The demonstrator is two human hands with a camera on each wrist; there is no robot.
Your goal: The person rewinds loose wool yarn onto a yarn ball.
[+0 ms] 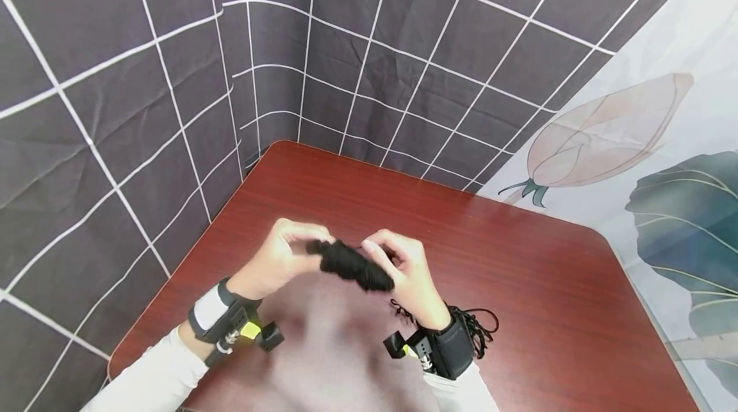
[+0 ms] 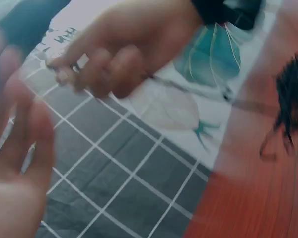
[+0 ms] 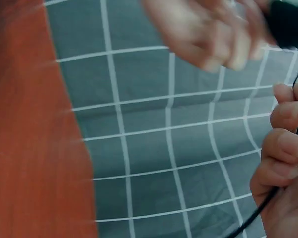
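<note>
A thick black bundle (image 1: 352, 264) of what looks like wound cord is held above the table, slanting between both hands. My left hand (image 1: 277, 261) pinches its upper left end between thumb and fingers. At the other end my right hand (image 1: 409, 274) holds on with bent fingers. The right wrist view has my right hand (image 3: 285, 163) curled round a thin black cord (image 3: 260, 210) that trails below it. Seen from the left wrist, my left hand (image 2: 22, 129) is blurred beside the dark bundle (image 2: 25, 25).
A loose tangle of black cords (image 1: 478, 332) lies on the reddish-brown table (image 1: 519, 271), partly behind my right wrist. Dark cloth with a white grid (image 1: 346, 47) hangs behind and to the left. At the right hangs white cloth with a plant print (image 1: 599, 136).
</note>
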